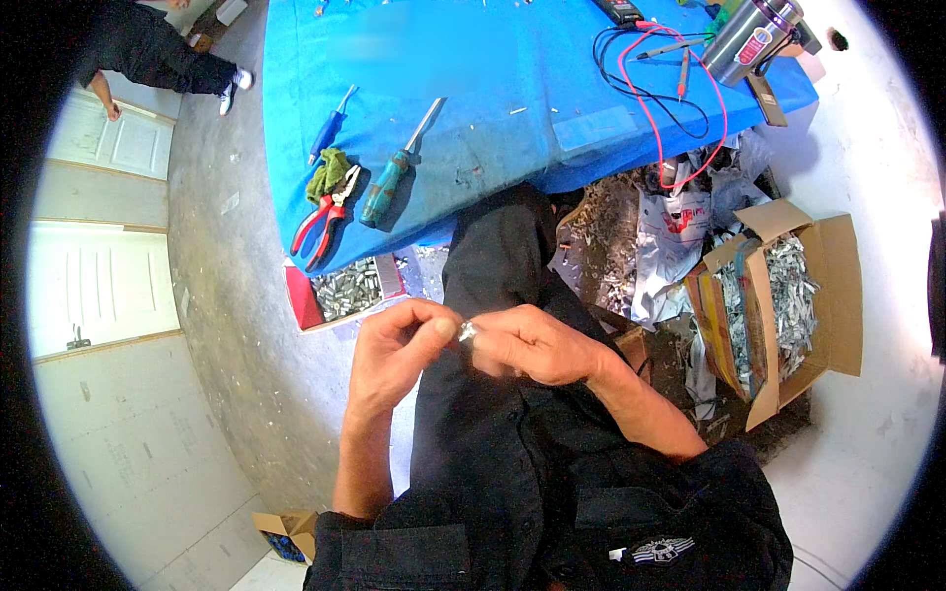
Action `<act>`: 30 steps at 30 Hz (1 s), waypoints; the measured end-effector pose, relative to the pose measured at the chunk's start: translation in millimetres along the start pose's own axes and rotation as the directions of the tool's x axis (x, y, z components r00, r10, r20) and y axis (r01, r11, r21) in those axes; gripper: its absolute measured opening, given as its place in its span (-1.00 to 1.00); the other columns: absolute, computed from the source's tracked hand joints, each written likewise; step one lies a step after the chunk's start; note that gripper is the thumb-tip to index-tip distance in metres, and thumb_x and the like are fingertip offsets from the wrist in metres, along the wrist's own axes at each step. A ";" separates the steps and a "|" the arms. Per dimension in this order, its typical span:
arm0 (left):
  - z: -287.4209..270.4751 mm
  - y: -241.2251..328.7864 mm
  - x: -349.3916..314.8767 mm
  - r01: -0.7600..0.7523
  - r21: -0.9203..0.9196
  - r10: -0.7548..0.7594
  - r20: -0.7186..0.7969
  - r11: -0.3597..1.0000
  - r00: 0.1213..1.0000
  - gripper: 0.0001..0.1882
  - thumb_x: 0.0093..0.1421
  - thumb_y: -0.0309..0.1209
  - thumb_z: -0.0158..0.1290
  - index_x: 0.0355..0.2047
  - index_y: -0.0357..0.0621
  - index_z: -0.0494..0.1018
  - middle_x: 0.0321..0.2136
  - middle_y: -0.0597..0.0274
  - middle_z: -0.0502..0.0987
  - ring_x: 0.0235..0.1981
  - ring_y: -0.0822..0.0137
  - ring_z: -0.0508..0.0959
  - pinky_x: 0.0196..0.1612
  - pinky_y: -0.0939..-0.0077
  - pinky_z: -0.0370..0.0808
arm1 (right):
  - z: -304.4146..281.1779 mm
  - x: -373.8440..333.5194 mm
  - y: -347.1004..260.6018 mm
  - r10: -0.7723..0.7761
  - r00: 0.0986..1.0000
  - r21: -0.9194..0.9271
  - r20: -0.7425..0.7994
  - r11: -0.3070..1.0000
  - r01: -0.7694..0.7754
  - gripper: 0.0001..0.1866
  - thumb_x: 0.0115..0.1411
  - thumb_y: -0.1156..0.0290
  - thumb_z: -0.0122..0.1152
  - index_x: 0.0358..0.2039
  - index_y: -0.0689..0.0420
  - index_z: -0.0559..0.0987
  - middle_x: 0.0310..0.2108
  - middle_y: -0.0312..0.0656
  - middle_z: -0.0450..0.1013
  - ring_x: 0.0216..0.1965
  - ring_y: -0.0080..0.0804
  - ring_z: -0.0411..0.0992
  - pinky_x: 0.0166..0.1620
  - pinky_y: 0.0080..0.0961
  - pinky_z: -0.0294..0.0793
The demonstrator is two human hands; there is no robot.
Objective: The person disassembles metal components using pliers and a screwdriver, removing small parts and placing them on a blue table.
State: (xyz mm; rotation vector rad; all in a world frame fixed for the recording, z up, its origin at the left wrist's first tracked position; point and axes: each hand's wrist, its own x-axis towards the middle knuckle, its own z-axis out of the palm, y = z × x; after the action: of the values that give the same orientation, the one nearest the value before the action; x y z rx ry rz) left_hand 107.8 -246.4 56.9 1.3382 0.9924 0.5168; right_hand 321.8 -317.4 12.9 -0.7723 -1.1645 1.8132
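Over my lap, my left hand (402, 352) and my right hand (532, 343) meet fingertip to fingertip. Pinched between them is a small shiny silver piece (467, 332), too small to name. Fingers of both hands are closed on it; those of the right are slightly blurred. Beyond them, at the blue table's near left corner, lie pliers with red and black handles (327, 219), a green cloth (328, 174), a blue screwdriver (328, 136) and a larger screwdriver with a teal handle (388, 187).
The blue-covered table (463, 148) bears multimeter leads (623, 74) and a steel mug (754, 41) at far right. Below its edge sits a box of small metal cylinders (347, 291). An open cardboard box of silver scraps (785, 305) stands right. A person (148, 49) is at far left.
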 end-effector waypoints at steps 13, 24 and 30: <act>13.3 5.1 -2.9 -0.440 0.535 0.503 0.031 0.721 0.864 -0.81 0.10 -0.65 0.32 -0.26 -0.24 0.64 -0.20 0.11 0.65 -0.28 0.32 0.64 -0.27 0.49 0.56 | 1.7 2.5 2.0 -0.041 0.995 -0.137 -0.091 0.990 0.028 -0.71 0.49 0.28 0.02 -0.36 0.18 0.45 -0.49 -0.36 0.38 -0.43 -0.60 0.31 -0.34 -0.47 0.36; 16.9 2.6 -2.7 -0.447 0.676 0.552 0.071 0.585 0.831 -0.86 0.18 -0.59 0.24 -0.24 -0.24 0.56 -0.24 0.06 0.61 -0.27 0.03 0.64 -0.21 0.27 0.60 | 5.1 4.7 3.9 -0.072 0.990 -0.218 -0.118 0.975 0.045 -0.74 0.45 0.32 0.10 -0.34 0.23 0.44 -0.52 -0.27 0.36 -0.44 -0.56 0.28 -0.35 -0.38 0.36; 14.7 2.6 -1.3 -0.475 0.732 0.585 0.129 0.489 0.801 -0.84 0.17 -0.57 0.25 -0.23 -0.21 0.55 -0.22 0.10 0.60 -0.25 0.04 0.63 -0.22 0.22 0.59 | 7.8 6.9 14.6 -0.135 0.971 -0.312 -0.198 0.948 0.068 -0.77 0.43 0.35 0.13 -0.30 0.26 0.43 -0.54 -0.07 0.34 -0.48 -0.43 0.30 -0.37 -0.28 0.37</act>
State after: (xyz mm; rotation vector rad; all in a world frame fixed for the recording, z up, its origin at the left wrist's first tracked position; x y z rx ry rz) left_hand 119.9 -255.1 58.8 2.4411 0.9103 0.7164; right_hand 307.5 -317.9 2.0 -1.0388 -1.3265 1.4406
